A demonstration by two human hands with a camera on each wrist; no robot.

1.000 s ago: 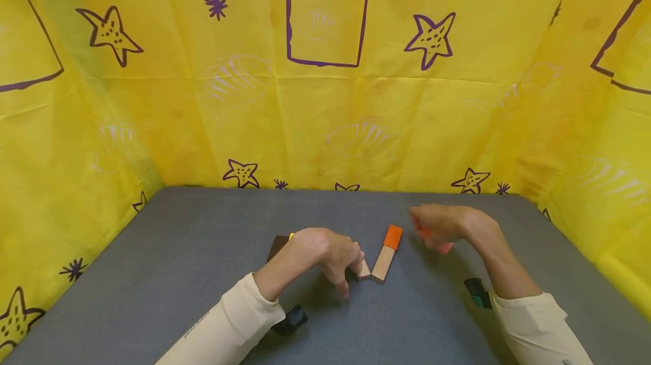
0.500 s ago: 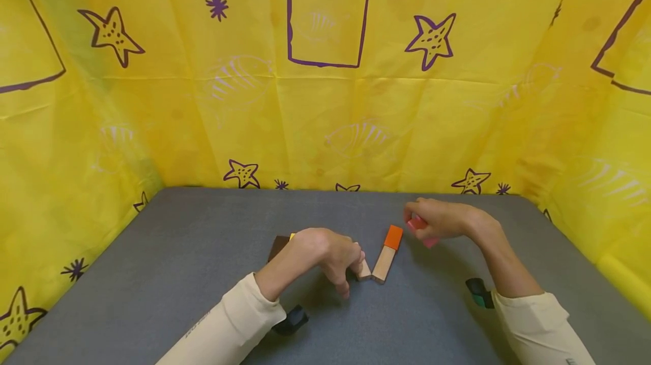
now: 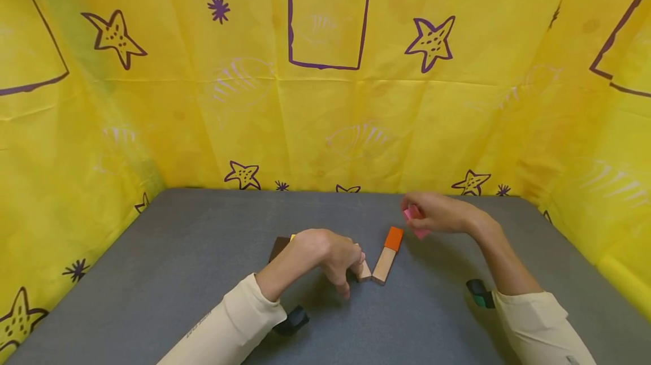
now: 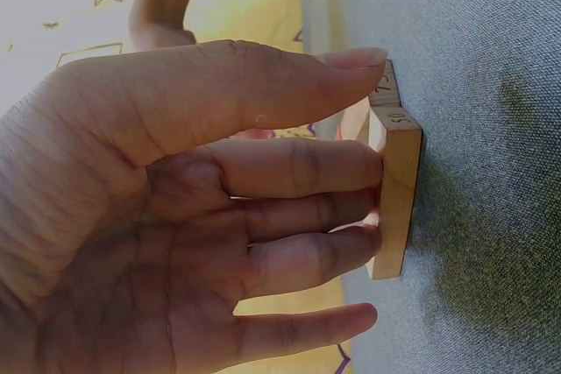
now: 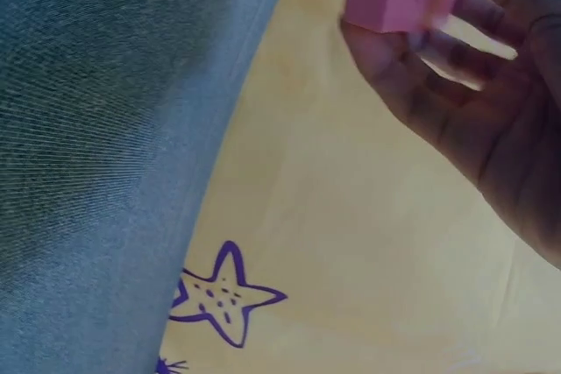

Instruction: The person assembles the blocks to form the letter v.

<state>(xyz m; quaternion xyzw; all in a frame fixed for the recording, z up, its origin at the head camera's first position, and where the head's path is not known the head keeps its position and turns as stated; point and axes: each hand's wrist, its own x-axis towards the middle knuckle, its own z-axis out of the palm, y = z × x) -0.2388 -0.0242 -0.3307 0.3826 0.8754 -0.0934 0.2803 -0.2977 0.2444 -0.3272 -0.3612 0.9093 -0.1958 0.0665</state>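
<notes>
Head view. Hands, two: left hand (image 3: pixel 330 257); right hand (image 3: pixel 437 213). Blocks, rectangular: one pink block (image 3: pixel 421 231), one orange block (image 3: pixel 393 239), two plain wooden blocks (image 3: pixel 383 266), one dark brown block (image 3: pixel 277 247); also one yellow piece (image 3: pixel 292 237), mostly hidden by the left arm. The pink block is pinched in the right hand, above the grey tabletop (image 3: pixel 152 280), right of the orange block and towards the far edge. The plain pair is met in a V near the tabletop's middle.

Left wrist view. The left hand's fingers are extended, fingertips rested on a plain block; dark characters are borne by two block ends. The tabletop is woven-textured.

Right wrist view. The pink block, flat-faced and straight-edged, is gripped at the fingertips; yellowish cloth (image 5: pixel 351 216), starfish-printed, is seen behind.
</notes>
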